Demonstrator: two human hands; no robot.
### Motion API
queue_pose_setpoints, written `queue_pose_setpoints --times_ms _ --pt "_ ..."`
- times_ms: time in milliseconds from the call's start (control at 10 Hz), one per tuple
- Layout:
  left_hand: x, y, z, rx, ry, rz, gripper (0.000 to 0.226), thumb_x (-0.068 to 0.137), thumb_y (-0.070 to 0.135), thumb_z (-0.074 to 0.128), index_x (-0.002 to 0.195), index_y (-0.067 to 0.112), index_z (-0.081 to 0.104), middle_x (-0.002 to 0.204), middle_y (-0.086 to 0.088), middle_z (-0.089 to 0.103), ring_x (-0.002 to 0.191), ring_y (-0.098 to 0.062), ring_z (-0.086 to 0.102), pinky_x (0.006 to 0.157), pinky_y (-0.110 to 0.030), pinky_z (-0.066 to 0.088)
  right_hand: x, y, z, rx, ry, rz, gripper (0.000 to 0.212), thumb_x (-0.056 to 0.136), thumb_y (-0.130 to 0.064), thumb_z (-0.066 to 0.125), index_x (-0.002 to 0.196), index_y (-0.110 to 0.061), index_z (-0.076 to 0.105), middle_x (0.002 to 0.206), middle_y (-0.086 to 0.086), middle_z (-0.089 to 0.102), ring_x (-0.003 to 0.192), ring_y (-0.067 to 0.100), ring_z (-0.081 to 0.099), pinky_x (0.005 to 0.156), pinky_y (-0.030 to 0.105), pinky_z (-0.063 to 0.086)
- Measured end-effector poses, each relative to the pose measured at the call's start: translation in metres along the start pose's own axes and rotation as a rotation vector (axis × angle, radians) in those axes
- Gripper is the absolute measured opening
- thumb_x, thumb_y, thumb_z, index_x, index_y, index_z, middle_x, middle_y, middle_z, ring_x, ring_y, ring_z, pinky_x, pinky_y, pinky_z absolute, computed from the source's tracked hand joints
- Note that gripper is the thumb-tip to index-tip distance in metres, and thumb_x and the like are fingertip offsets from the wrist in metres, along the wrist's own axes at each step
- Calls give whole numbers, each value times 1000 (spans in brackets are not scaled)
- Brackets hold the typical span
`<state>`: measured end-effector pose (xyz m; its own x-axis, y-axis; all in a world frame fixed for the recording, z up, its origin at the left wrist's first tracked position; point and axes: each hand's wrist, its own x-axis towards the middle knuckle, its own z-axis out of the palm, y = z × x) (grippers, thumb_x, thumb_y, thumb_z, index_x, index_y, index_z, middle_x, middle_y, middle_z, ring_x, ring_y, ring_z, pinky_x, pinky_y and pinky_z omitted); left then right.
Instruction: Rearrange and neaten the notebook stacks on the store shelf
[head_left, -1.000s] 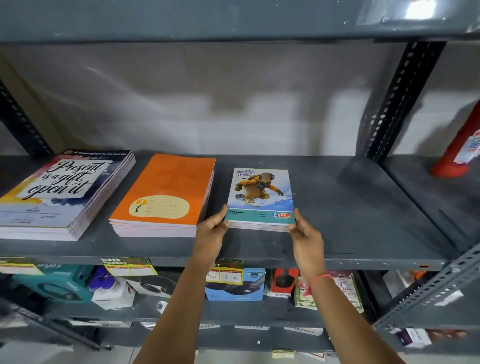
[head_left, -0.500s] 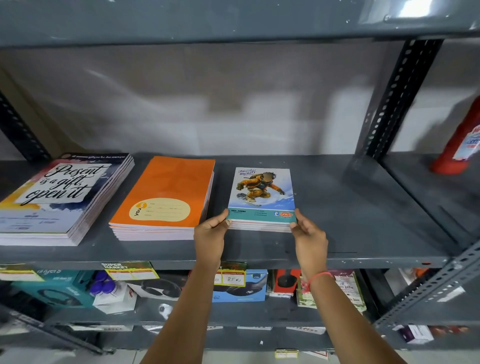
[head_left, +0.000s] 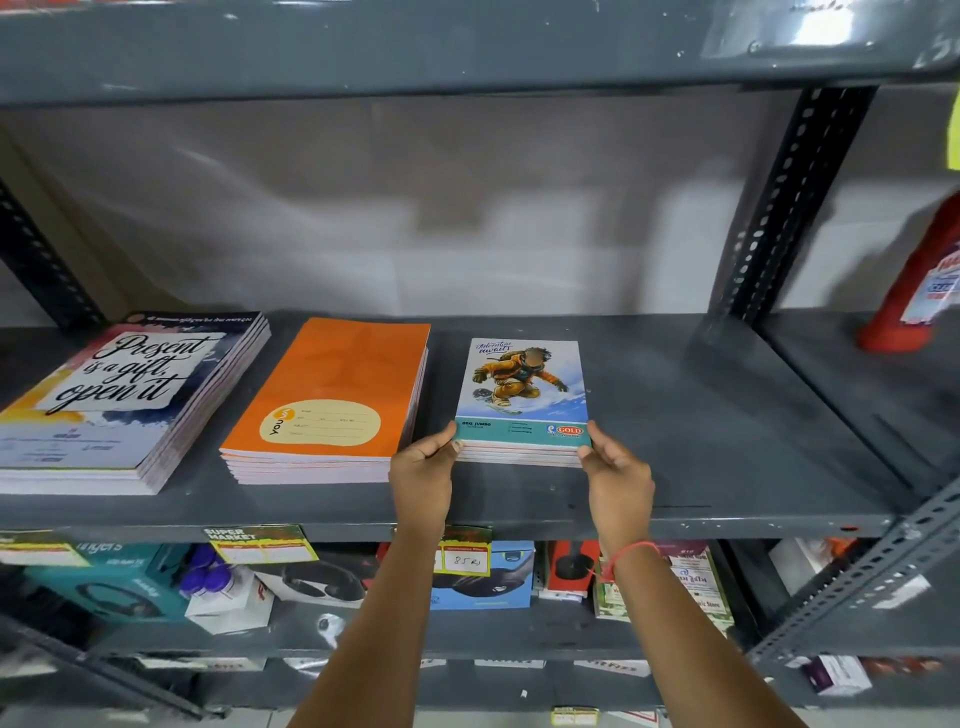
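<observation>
Three notebook stacks lie on the grey metal shelf (head_left: 701, 441). A small stack with a snowboarder cover (head_left: 522, 395) sits in the middle. My left hand (head_left: 423, 475) grips its near left corner and my right hand (head_left: 618, 480) grips its near right corner, fingers pressed on the stack's edges. To its left lies an orange notebook stack (head_left: 332, 400), almost touching it. A bigger stack with a "Present is a gift, open it" cover (head_left: 119, 400) lies at the far left, turned slightly askew.
A perforated upright post (head_left: 789, 208) stands at the shelf's right end, with a red cylinder (head_left: 914, 296) on the adjoining shelf beyond it. Boxed goods and price tags (head_left: 465, 558) fill the lower shelf. Another shelf (head_left: 415, 47) hangs overhead.
Both hands keep their hold on the snowboarder stack's near corners. The stack has barely shifted; the view has moved slightly.
</observation>
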<state>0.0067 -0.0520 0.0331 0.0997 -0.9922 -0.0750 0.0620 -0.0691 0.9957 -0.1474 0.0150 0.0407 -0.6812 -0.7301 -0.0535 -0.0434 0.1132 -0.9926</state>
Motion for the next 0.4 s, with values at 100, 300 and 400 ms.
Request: queue_pose_setpoints --times_ms 100,300,400 --pt "-3 2 1 23 -11 4 32 88 0 56 119 1 61 121 -14 64 115 -25 57 93 -30 50 0 -1 -1 26 7 25 35 90 -8 52 124 -13 58 120 6 65 91 12 56 53 -1 43" --pt "-26 16 -10 467 -185 131 41 97 10 41 137 10 42 129 -14 60 106 -23 61 71 -14 47 -40 -19 -10 24 90 39 30 90 -14 53 118 -11 63 120 7 66 95 11 52 87 20 37" --pt "-44 32 -27 674 -269 250 45 98 16 36 143 14 32 135 -15 55 112 -30 60 89 -34 52 -75 -29 -11 -144 252 -106 33 91 -12 49 121 -16 62 104 17 71 75 22 54 73 25 43"
